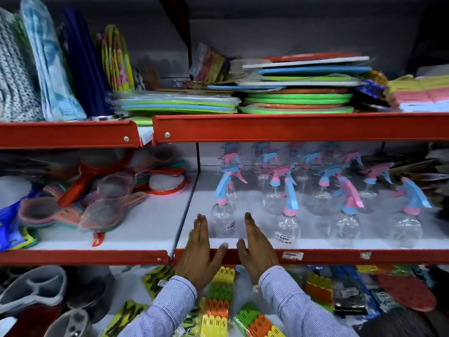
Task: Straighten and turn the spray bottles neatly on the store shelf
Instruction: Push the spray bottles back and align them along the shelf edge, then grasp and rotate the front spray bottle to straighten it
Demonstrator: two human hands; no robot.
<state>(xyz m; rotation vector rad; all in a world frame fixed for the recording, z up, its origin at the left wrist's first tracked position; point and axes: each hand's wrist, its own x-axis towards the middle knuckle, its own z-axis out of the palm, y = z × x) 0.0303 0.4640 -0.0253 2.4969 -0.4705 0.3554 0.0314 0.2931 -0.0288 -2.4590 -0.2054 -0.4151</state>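
Several clear spray bottles with pink and blue trigger heads stand in rows on the white middle shelf. Their heads point in different directions. The front-left bottle stands between my two hands. My left hand is flat and open just left of it, fingers stretched toward the shelf. My right hand is flat and open just to its right. Neither hand grips the bottle; I cannot tell whether they touch it. Another front bottle stands to the right, and further ones continue along the front edge.
A red shelf lip with a price label runs under my hands. Brushes and strainers lie on the left shelf. Stacked coloured mats fill the shelf above. Clothes-peg packs lie on the shelf below.
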